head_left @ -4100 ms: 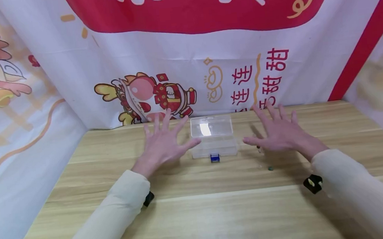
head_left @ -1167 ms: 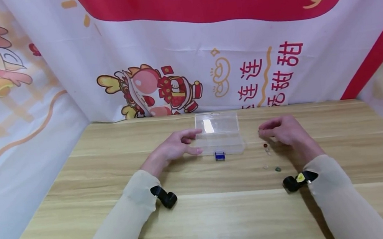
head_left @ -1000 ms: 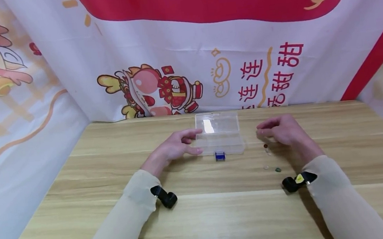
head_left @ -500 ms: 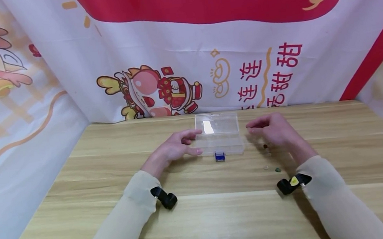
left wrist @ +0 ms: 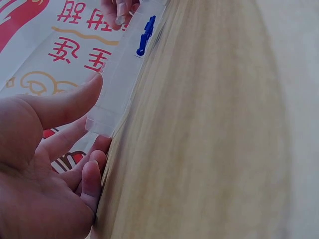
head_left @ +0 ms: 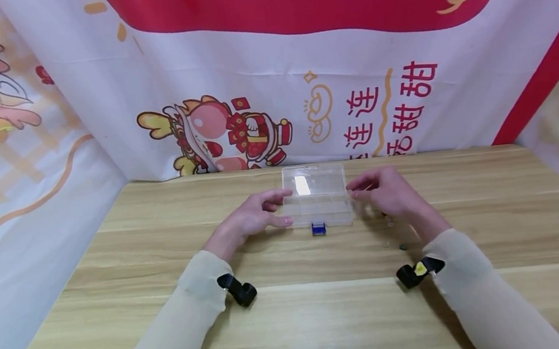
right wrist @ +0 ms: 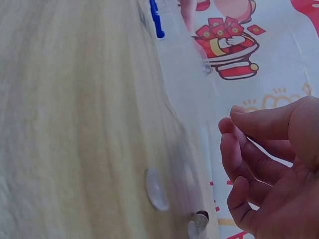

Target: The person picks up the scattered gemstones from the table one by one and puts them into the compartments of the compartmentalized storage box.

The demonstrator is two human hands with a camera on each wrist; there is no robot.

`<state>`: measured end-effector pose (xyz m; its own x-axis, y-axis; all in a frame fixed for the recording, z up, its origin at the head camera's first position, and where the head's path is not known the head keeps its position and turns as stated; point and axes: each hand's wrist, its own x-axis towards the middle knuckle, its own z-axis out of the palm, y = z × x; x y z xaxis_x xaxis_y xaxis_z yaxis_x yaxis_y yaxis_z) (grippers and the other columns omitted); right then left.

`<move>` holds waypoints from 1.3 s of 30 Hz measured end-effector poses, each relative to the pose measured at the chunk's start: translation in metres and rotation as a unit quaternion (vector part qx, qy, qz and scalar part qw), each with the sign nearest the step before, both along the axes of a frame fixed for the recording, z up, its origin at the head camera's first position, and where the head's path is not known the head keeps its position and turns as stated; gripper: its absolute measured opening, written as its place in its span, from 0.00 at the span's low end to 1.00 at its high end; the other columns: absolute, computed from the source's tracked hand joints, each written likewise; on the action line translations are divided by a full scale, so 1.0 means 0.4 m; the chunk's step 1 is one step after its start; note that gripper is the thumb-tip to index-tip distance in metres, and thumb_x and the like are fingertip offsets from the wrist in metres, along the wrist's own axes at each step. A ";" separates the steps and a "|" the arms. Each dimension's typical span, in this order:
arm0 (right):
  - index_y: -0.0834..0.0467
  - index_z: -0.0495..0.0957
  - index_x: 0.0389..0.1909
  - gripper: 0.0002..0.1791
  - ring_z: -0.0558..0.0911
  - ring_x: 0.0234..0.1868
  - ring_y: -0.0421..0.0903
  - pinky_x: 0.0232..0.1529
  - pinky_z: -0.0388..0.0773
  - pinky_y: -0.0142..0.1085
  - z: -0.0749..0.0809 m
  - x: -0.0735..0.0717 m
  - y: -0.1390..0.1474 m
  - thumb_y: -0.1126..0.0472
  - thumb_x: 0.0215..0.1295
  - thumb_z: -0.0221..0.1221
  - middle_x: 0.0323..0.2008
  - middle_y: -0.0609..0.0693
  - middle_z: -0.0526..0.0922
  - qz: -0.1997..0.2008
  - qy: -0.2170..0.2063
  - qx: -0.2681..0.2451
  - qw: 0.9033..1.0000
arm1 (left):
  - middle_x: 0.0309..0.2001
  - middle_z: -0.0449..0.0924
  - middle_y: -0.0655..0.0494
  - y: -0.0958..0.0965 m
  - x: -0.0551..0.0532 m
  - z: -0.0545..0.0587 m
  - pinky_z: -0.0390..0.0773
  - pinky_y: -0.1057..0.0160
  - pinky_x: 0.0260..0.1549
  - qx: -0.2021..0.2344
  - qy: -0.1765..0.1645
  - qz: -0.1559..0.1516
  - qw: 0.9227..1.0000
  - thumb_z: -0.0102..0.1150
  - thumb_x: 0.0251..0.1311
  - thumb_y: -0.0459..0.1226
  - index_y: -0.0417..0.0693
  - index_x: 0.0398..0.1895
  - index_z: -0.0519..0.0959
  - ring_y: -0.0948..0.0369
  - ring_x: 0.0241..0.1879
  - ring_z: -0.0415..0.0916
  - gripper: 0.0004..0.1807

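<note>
A clear plastic compartment box [head_left: 319,219] with a blue latch [head_left: 318,229] lies on the table, its clear lid [head_left: 322,179] tipped back. My left hand [head_left: 250,216] holds the box's left end, thumb at the front and index finger near the hinge. At the right end, my right hand [head_left: 387,192] pinches a small clear stone [left wrist: 120,20] between thumb and fingertips, right at the box's side; the fingers hide the stone in the right wrist view. The compartments look bare in the head view.
Right of the box lie a dark red stone [head_left: 384,214], a small clear piece [head_left: 390,222], a clear oval one [right wrist: 157,189] and a green one [head_left: 403,247]. A printed cloth [head_left: 188,65] hangs behind the wooden table [head_left: 313,317].
From hovering spread over the table, my left hand has come to the box's left end. My right hand has picked up the clear stone and moved left to the box.
</note>
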<state>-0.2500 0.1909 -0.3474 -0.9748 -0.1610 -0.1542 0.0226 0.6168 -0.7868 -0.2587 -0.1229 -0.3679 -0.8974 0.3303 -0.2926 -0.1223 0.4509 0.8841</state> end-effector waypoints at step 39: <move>0.55 0.89 0.51 0.10 0.80 0.42 0.49 0.39 0.79 0.38 -0.019 -0.002 -0.030 0.60 0.74 0.65 0.46 0.55 0.87 0.042 0.055 0.072 0.995 | 0.73 0.69 0.54 0.003 0.000 0.002 0.68 0.52 0.67 -0.002 0.001 -0.003 1.000 0.76 0.61 0.37 0.68 0.75 0.74 0.51 0.66 0.66 0.39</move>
